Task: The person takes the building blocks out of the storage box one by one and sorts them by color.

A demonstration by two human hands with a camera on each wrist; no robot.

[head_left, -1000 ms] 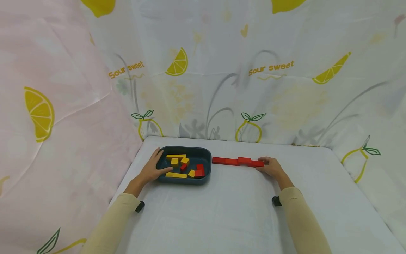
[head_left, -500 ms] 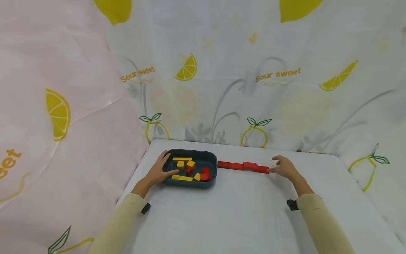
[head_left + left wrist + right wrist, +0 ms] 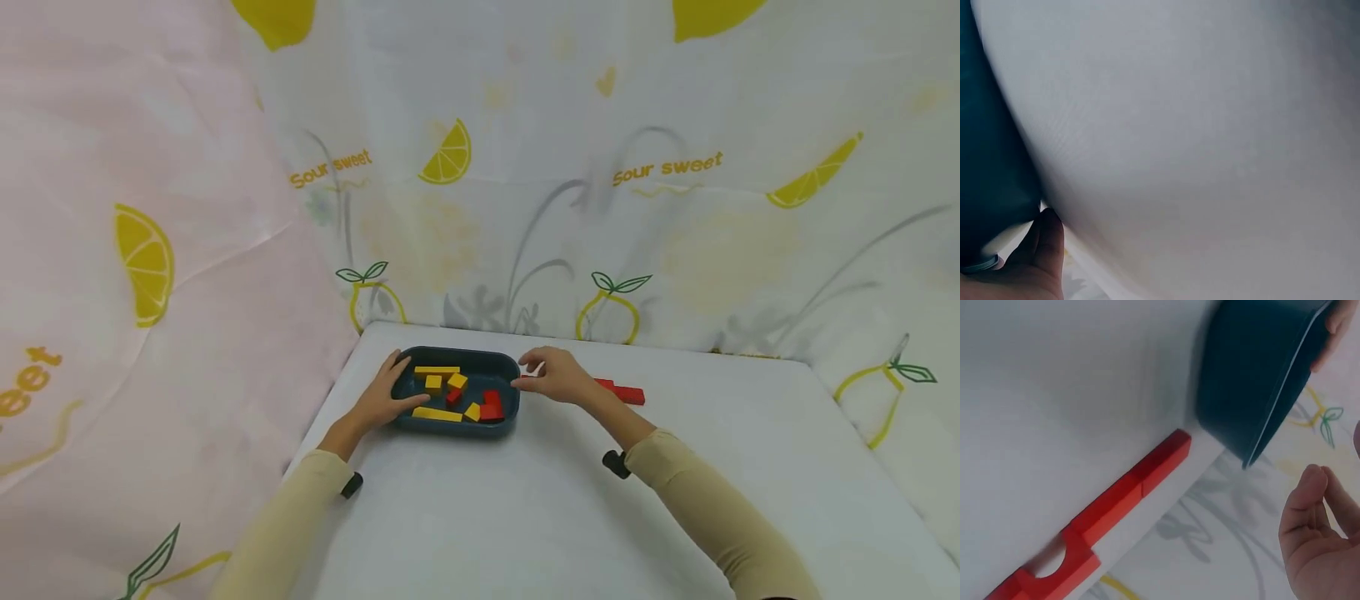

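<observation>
A dark-teal rounded rectangular tray [image 3: 487,367] with red and yellow blocks [image 3: 457,382] sits on the white worktop [image 3: 510,500] — left hand [image 3: 379,402] at its left end, grip spread. The right hand [image 3: 553,377] — grip empty, loosely curled — hovers near a row of red blocks [image 3: 1110,509].

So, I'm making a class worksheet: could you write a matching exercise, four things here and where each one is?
1. left hand
2. right hand
3. row of red blocks
4. yellow blocks

A. inside the tray
B. lying on the table
C. on the tray's left end
D. by the tray's right end

Pairs: 1-C, 2-D, 3-B, 4-A
</observation>
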